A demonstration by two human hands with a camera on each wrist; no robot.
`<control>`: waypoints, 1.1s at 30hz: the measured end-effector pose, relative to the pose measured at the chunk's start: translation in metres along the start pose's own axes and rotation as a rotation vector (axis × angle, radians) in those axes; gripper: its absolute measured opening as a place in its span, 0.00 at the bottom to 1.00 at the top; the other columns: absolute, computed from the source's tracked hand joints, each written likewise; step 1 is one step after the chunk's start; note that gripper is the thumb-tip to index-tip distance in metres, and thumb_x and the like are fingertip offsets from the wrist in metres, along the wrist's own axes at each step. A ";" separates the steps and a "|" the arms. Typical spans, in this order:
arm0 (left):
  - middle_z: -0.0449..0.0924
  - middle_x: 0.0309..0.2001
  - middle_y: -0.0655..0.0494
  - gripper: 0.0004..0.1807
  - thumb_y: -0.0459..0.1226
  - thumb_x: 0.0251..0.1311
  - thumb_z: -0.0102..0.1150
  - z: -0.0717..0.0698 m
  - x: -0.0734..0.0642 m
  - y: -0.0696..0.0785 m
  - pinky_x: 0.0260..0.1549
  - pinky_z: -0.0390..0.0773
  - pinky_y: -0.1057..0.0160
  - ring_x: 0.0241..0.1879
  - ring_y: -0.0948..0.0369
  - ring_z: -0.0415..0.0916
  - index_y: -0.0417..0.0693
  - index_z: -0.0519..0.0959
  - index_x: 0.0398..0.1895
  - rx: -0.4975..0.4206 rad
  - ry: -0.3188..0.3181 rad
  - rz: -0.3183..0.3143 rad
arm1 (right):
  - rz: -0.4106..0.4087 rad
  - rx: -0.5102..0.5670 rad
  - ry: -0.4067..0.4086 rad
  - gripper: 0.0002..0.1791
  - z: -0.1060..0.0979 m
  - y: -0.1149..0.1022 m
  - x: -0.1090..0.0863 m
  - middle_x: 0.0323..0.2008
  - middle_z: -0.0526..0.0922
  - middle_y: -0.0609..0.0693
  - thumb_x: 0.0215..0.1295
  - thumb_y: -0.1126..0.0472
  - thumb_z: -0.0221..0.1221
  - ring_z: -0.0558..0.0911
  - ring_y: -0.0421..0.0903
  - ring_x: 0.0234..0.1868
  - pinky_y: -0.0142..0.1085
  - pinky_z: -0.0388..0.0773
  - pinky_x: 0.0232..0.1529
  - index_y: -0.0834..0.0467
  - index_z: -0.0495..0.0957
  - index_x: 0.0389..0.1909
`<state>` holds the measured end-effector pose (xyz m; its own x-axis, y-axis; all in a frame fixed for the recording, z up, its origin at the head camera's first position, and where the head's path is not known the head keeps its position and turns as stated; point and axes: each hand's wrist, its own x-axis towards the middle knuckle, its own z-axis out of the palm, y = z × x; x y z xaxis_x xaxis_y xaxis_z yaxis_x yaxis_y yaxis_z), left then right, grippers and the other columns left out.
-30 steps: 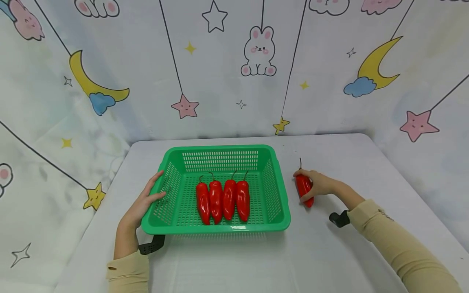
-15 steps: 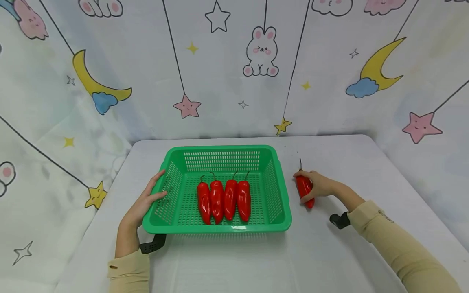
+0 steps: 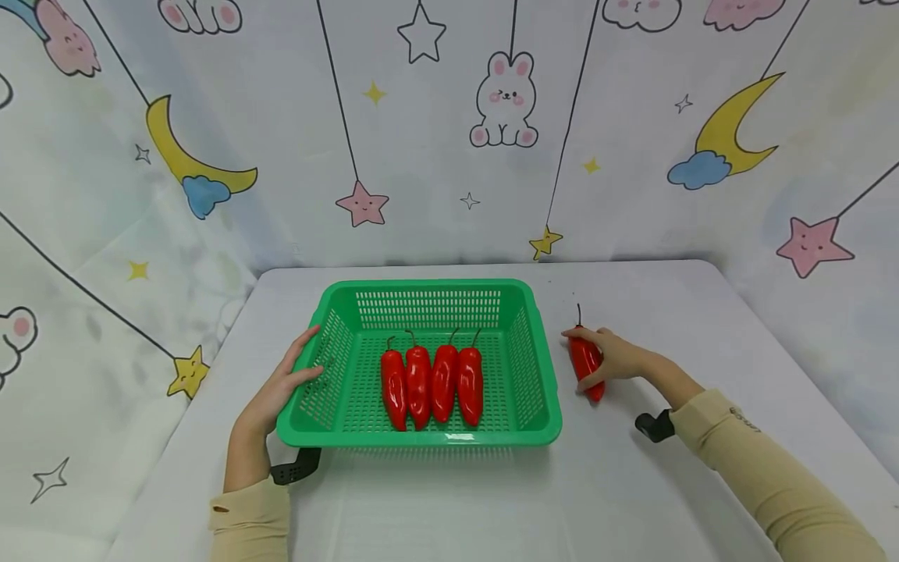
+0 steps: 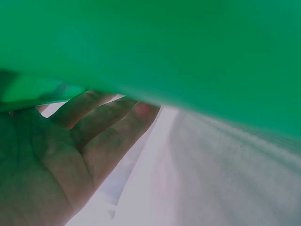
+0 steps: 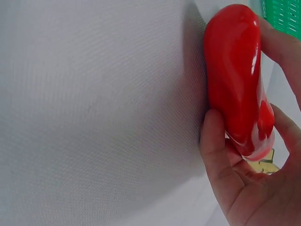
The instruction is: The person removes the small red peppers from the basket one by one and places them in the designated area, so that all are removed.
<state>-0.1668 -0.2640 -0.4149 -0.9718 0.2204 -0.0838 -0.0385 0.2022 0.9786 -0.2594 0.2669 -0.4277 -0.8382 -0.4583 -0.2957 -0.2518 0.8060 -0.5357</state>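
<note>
A green plastic basket (image 3: 435, 439) sits on the white table, with several glossy red chili peppers (image 3: 470, 386) lying side by side in it. My left hand (image 3: 270, 398) grips the basket's left rim, its thumb and a fingertip over the edge. In the left wrist view, the other fingers (image 4: 113, 136) reach up beneath the green rim, which hides their tips. To the right of the basket, my right hand (image 3: 614, 359) holds another red chili pepper (image 5: 237, 70) between thumb and fingers. That pepper lies at the table surface, its thin stem pointing away from me.
The white table (image 3: 435, 507) ends at a far edge behind the basket. Beyond it hangs a pale backdrop (image 3: 435, 140) printed with stars, moons and a rabbit. A black wrist camera (image 3: 653, 425) sits under the right wrist, and another (image 3: 296, 466) under the left.
The whole head view has shifted slightly to the right. Both hands keep their places on the basket rim and the chili pepper.
</note>
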 end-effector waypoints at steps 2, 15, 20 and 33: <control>0.32 0.70 0.47 0.37 0.37 0.66 0.45 0.000 0.000 0.000 0.41 0.71 0.59 0.60 0.44 0.50 0.61 0.39 0.72 0.004 0.000 0.003 | -0.002 -0.003 0.001 0.50 0.000 0.000 0.000 0.51 0.63 0.64 0.42 0.50 0.71 0.65 0.62 0.51 0.46 0.76 0.38 0.52 0.55 0.66; 0.33 0.70 0.47 0.36 0.37 0.66 0.44 -0.001 0.001 0.001 0.41 0.71 0.59 0.59 0.43 0.51 0.62 0.40 0.72 0.004 -0.002 0.004 | 0.009 0.019 0.040 0.54 -0.005 -0.007 -0.008 0.51 0.62 0.67 0.42 0.49 0.71 0.66 0.63 0.50 0.46 0.77 0.37 0.55 0.51 0.68; 0.33 0.70 0.46 0.36 0.37 0.66 0.44 -0.001 0.001 0.000 0.40 0.71 0.59 0.59 0.43 0.52 0.62 0.40 0.72 0.004 0.002 -0.003 | 0.007 0.048 0.057 0.56 -0.008 -0.007 -0.009 0.53 0.61 0.67 0.41 0.49 0.72 0.69 0.61 0.48 0.45 0.77 0.35 0.55 0.49 0.69; 0.34 0.70 0.45 0.36 0.37 0.66 0.44 0.000 0.000 -0.001 0.40 0.71 0.59 0.58 0.43 0.53 0.62 0.40 0.72 -0.012 -0.002 -0.007 | -0.026 0.014 0.133 0.56 -0.019 -0.016 -0.018 0.51 0.64 0.67 0.44 0.46 0.69 0.75 0.54 0.38 0.41 0.78 0.31 0.56 0.48 0.70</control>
<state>-0.1673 -0.2644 -0.4154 -0.9710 0.2212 -0.0910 -0.0480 0.1924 0.9801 -0.2491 0.2692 -0.3989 -0.8882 -0.4250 -0.1747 -0.2685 0.7886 -0.5532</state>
